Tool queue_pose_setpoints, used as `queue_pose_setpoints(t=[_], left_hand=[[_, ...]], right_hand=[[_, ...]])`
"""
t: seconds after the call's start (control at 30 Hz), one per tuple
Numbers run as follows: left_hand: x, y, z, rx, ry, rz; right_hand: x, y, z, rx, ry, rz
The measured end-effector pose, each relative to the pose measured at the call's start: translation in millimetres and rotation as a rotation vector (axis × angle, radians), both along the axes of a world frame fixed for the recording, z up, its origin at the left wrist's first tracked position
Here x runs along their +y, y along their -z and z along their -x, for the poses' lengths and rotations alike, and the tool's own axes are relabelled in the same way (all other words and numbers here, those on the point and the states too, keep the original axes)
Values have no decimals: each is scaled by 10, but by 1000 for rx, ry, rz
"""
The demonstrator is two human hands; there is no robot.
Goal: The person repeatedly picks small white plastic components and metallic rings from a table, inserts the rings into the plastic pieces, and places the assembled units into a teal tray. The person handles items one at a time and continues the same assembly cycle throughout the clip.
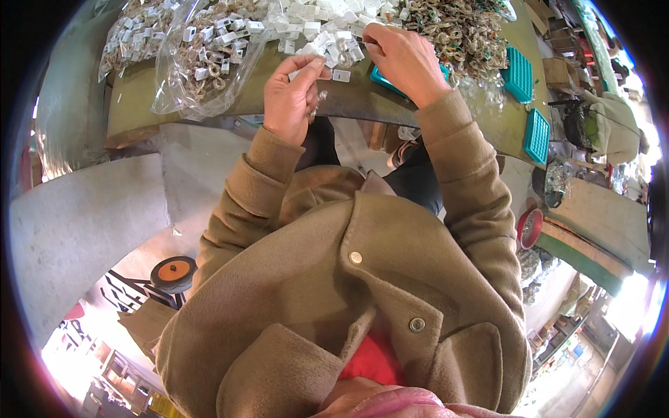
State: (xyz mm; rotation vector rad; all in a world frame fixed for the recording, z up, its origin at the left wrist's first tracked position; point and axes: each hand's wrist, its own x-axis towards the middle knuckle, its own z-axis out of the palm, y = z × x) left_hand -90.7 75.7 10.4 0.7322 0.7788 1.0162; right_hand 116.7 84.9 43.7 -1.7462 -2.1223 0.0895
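Head view: I see the left hand [296, 97] curled, apart from the right hand [408, 61]; whether either grips anything, I can't tell; white caps [311, 29] heap on the table [136, 101], probably light, stiff, slippery; I'd pinch opposite sides.

An olive-green table [139, 94] spreads beneath the left fingers [311, 72] and right fingers [380, 35]. Just beyond and between them lies a heap of white plastic pieces [306, 17]. A clear bag [202, 108] rests left of the left fingers. Right of the right fingers sit piled brown looped cords [456, 31] and, farther right, two teal trays [518, 75]; a partly hidden tray [387, 81] lies nearer the wearer.
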Motion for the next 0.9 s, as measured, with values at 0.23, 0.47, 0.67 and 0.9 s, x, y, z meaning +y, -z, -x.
queue_pose_setpoints(t=[0.23,0.47,0.67,0.9], left_hand=[[-132,-162,-178,218,160,-164],[-323,13,-225,191,402,106],[-406,108,-274,-30,555,408],[-459,70,-320,-47,526,377]], right_hand=[[-449,-115,105,378,-256,-49],[-899,-94,-45,578,-132,143],[-1086,36,-153,732,-98,244],[-1156,39,-251,458,-160,-23]])
